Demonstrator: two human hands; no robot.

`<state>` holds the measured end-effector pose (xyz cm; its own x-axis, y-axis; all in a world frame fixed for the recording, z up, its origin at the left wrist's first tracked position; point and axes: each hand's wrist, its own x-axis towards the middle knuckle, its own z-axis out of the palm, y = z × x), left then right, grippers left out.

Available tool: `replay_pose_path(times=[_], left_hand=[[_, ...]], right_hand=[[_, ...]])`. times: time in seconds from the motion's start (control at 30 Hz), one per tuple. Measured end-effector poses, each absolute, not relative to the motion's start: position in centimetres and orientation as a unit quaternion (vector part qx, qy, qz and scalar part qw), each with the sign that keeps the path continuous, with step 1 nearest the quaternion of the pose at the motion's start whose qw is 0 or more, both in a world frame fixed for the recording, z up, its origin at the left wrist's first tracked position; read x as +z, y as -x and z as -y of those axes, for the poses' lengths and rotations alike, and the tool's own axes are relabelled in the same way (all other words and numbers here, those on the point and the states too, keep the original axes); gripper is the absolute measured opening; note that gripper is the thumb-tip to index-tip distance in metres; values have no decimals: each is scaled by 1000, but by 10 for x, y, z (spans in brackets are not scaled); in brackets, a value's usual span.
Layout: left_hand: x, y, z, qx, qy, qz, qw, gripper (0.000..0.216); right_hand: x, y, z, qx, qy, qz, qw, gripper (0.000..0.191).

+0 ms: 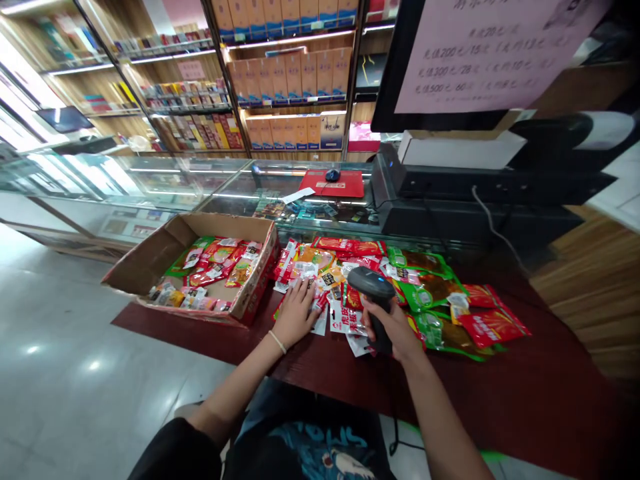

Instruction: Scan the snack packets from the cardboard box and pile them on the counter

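My right hand [401, 331] is wrapped round the grip of a black barcode scanner [369, 281], whose head shows a small blue light and points left over the snack packets. My left hand [296, 315] lies palm down with its fingers stretched out on the near left part of the pile; whatever is under the palm is hidden. Just below the scanner is a white and red packet [343, 320]. Green packets [425, 293] and red packets [493, 327] lie to the right of my right hand.
An open cardboard box [257, 290] with more snack packets stands left of the pile on the dark red tabletop [200, 337]. Behind are a glass counter [240, 183], a red mouse pad [350, 185] with a mouse [333, 175], and a monitor [385, 100] at right. A cable hangs below the scanner.
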<state>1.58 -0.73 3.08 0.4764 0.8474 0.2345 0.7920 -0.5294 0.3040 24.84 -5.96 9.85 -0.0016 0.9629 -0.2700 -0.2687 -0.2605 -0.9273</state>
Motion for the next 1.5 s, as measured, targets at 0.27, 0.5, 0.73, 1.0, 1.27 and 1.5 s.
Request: replay_pose_path(times=[0.27,0.5,0.73,1.0,1.27,1.5], left_hand=[[42,-14,3,205,-850,-478,79,54],[99,-1,7,270,-844,-459,64,49],[148,57,5,301,-807,-508,15,43],[144,175,-2,284,-719,-633,-31,35],[147,235,-19,180,-743,-634,120,34],[144,232,-74,19,-806,-493,327,35]], right_hand=[[104,-240,55,612,512,370,476,33],[119,-224,42,613,495,392,475,30],[146,-172,18,594,491,471,428,32],[160,-97,-25,618,429,562,343,39],[169,-54,-50,654,435,553,278,37],[144,-60,-75,678,406,544,282,35]])
